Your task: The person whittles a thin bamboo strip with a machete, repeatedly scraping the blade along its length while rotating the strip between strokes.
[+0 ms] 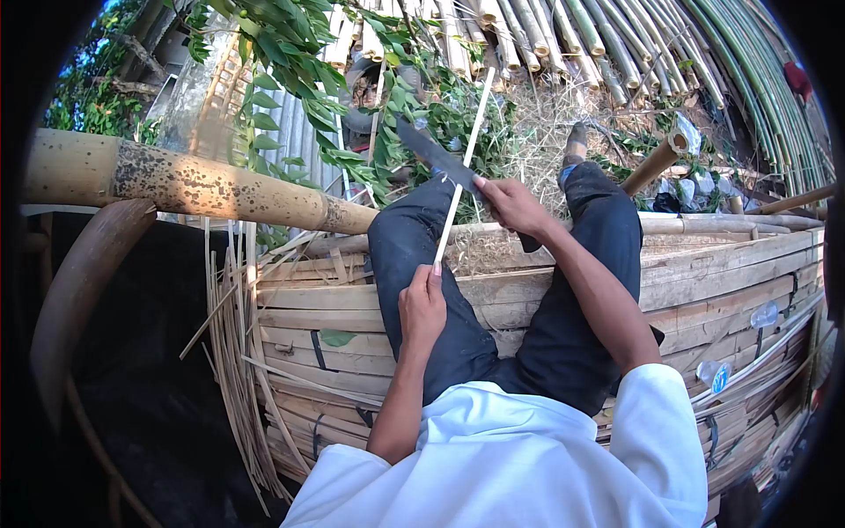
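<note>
My left hand (422, 310) is closed round the lower end of a thin, pale bamboo strip (477, 117), which slants up and away from me past my knee. In my right hand (515, 207) is a machete (437, 157) with a broad dark blade, its handle end showing below my fist. The blade lies across the strip near its middle, above my left knee. A small curl of shaving seems to show where blade and strip meet. Most of the machete's handle is hidden by my fingers.
I sit on stacked split bamboo slats (334, 302). A thick bamboo pole (220, 185) runs along the left, with loose thin strips (233, 378) below it. Bamboo poles (607, 53) lie ahead beyond leafy branches (299, 79). Plastic cups (715, 374) lie at right.
</note>
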Tool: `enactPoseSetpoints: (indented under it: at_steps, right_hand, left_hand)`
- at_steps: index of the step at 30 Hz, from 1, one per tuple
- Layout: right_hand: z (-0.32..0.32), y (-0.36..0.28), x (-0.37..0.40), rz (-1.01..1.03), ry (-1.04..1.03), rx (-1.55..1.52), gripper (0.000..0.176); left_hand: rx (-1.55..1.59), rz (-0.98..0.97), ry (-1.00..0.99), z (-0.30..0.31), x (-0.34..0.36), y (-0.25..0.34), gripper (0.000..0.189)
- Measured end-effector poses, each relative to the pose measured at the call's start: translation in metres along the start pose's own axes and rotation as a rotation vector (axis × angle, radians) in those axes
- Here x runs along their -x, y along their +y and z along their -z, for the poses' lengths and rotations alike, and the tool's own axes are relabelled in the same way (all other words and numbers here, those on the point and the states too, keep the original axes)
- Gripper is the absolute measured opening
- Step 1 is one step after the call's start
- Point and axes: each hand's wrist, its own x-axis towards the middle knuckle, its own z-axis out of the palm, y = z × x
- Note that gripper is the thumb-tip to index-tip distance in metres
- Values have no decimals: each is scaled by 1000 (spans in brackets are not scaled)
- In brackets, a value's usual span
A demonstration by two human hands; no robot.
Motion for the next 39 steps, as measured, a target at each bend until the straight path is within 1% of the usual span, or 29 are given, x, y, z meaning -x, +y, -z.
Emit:
enactPoseSetpoints:
  at_steps: [2, 3, 4, 5, 7, 8, 9, 11, 13, 15, 17, 18, 19, 20, 21, 23, 25, 26, 27, 29, 31, 33, 35, 37, 39]
  right_hand:
    - [19, 4, -12, 29, 192, -156, 52]
    - [29, 5, -15, 40, 274, -223, 51]
    - [38, 8, -16, 47, 289, -187, 51]
    - [43, 13, -18, 46, 295, -184, 51]
    - [48, 12, -14, 25, 255, -139, 53]
    - [43, 13, -12, 16, 269, -138, 53]
    - [38, 9, -8, -14, 240, -66, 55]
    - [25, -1, 0, 11, 79, 180, 55]
    - [23, 3, -4, 34, 75, 286, 55]
    - [25, 9, -14, 77, 283, 102, 56]
    - [32, 14, -23, 113, 465, 137, 57]
    - [32, 12, -20, 121, 447, 146, 58]
    - [33, 13, -17, 49, 360, 220, 58]
    - [32, 15, -15, 26, 255, 302, 57]
    - [28, 22, -14, 66, 153, 324, 56]
    - [25, 22, -10, 102, 135, 368, 55]
    - [31, 13, -10, 106, 218, 265, 56]
    - [35, 24, -20, 156, 296, 192, 55]
    - [36, 23, -23, 166, 359, 48, 53]
    - [37, 22, -20, 82, 471, -44, 57]
    - [30, 22, -13, 97, 393, 27, 56]
    - [24, 16, -3, -12, 249, -109, 55]
    - [28, 34, -10, 123, 121, 88, 50]
    - [33, 28, -12, 122, 104, 153, 50]
    - [38, 23, -13, 148, 270, -64, 50]
  left_hand:
    - [6, 4, 5, 4, 1, -1, 24]
    - [-7, -40, 12, 4, 2, -3, 24]
    - [-17, -83, 14, 4, 3, -4, 24]
    - [-12, -86, 9, 4, 4, -5, 24]
    - [-53, -133, 9, 5, 5, -2, 23]
    - [-48, -133, 6, 4, 5, -2, 23]
    - [-63, -159, 21, 2, 5, -2, 22]
    - [-74, -192, 42, 0, 3, -4, 21]
    - [-136, -172, 56, 0, 0, -11, 20]
    - [-109, -194, 59, -2, 1, -9, 19]
    - [-137, -236, 64, -5, 2, -8, 18]
    - [-111, -257, 76, -8, 2, -8, 18]
    - [-144, -234, 71, -9, 4, -9, 18]
    - [-178, -209, 71, -11, 3, -9, 17]
    - [-160, -219, 89, -13, 2, -9, 17]
    - [-200, -190, 87, -15, 4, -10, 17]
    - [-205, -184, 90, -16, 4, -8, 16]
    - [-199, -213, 102, -17, 5, -7, 16]
    - [-191, -244, 113, -17, 7, -6, 16]
    - [-156, -246, 123, -17, 10, -7, 18]
    - [-137, -258, 177, -19, 10, -10, 14]
    - [-114, -257, 214, -18, 9, -12, 15]
    - [-90, -251, 251, -18, 9, -12, 16]
    - [-66, -254, 213, -17, 9, -13, 17]
    - [-53, -277, 213, -17, 10, -11, 16]
